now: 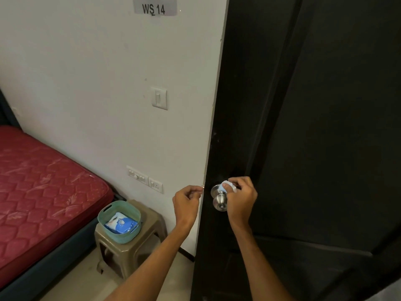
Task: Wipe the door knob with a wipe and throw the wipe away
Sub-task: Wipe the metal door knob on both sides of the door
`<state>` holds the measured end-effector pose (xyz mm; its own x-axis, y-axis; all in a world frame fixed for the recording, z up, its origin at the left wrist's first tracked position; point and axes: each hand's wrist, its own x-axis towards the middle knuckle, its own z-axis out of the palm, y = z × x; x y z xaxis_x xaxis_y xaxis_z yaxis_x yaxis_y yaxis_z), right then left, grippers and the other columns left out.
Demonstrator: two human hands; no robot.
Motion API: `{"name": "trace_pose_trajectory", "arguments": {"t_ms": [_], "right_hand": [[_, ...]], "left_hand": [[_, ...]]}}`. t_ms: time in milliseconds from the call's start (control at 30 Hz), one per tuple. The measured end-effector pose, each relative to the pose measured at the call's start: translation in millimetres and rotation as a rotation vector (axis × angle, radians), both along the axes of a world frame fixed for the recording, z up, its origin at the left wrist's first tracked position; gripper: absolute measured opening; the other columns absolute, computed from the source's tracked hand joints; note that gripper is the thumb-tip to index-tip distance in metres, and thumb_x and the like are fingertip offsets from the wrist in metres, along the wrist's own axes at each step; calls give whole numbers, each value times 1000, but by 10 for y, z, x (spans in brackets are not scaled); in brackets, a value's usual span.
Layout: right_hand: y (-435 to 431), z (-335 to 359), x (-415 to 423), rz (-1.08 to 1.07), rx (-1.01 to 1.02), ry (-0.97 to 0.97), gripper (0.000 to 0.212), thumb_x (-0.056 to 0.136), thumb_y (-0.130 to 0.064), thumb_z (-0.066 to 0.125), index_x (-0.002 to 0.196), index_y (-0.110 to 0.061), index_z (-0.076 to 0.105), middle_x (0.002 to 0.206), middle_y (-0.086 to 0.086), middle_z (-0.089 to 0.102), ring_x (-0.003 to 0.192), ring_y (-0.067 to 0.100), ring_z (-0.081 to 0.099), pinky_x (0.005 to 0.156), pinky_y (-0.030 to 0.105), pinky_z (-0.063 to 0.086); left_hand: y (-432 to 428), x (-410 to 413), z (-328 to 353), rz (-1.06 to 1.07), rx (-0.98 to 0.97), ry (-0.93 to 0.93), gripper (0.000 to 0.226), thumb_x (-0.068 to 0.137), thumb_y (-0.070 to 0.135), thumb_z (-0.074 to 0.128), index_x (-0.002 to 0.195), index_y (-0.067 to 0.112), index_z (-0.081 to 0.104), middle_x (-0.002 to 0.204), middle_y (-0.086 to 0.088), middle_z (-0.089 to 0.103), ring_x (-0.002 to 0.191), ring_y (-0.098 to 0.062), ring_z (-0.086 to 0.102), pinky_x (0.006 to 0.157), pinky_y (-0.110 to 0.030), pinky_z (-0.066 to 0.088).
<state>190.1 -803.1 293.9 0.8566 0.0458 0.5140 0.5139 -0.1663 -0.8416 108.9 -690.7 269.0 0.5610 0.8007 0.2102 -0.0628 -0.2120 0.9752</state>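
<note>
Two steps make up this task, and we judge that we are in the middle of the first one. Our right hand [239, 195] pinches a crumpled white wipe [226, 186] between thumb and fingers and presses it on the upper part of the metal door knob [219, 203], close to the round plate where the knob meets the dark door [303, 127]. Our left hand [187, 200] hangs just left of the door edge with the fingers curled loosely; whether it grasps something we cannot tell. The lower and front part of the knob is bare, so we think some wiping is left there. Throwing away is not yet done, because the wipe is at the knob. Lower left, a green basket [104, 218] stands on a brown stool [149, 231] near the red mattress [43, 181], and it holds a blue packet [120, 223]. No bin is clearly visible, so we cannot say where the wipe should go.
</note>
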Motion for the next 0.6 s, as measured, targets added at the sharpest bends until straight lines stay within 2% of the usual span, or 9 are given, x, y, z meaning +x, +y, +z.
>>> {"name": "trace_pose_trajectory", "arguments": {"t_ms": [100,200,300,400,467,600], "right_hand": [[-17,-121,9,-49,-20,58,16,80,-7,79,83,-20,70,87,-7,68,80,7,68,69,22,57],[-73,-213,57,-50,66,164,17,77,-9,82,82,-21,71,79,-6,72,73,7,70,65,28,60],[-135,-293,86,-37,151,240,19,78,-4,81,92,-15,74,88,-1,74,79,9,72,68,26,60],[-173,-403,58,-30,200,293,21,80,2,77,94,-13,75,96,0,73,87,9,71,75,27,60],[-186,-433,36,-23,233,331,19,81,3,75,94,-11,76,95,1,74,86,9,71,77,31,61],[-169,-433,12,-23,339,408,17,83,0,75,94,-12,77,89,-1,77,83,12,74,71,27,61]], "left_hand": [[-15,-17,-77,-59,-18,46,27,93,1,63,86,22,78,83,10,75,81,-1,71,77,-12,57],[-30,-19,-164,-121,-73,96,24,92,-2,63,89,16,79,83,4,77,81,-7,72,79,-15,57],[-85,9,-236,-167,-131,125,24,92,-2,63,91,17,78,84,2,77,78,-8,72,74,-14,56],[-141,44,-277,-228,-250,129,22,93,-1,62,95,14,78,86,-3,78,79,-13,73,77,-21,59],[-189,75,-265,-255,-364,131,20,95,3,61,97,14,77,87,-5,79,81,-16,74,74,-22,58],[-263,89,-271,-319,-604,148,16,97,11,61,100,13,77,95,-9,80,84,-16,74,69,-21,58]]}}
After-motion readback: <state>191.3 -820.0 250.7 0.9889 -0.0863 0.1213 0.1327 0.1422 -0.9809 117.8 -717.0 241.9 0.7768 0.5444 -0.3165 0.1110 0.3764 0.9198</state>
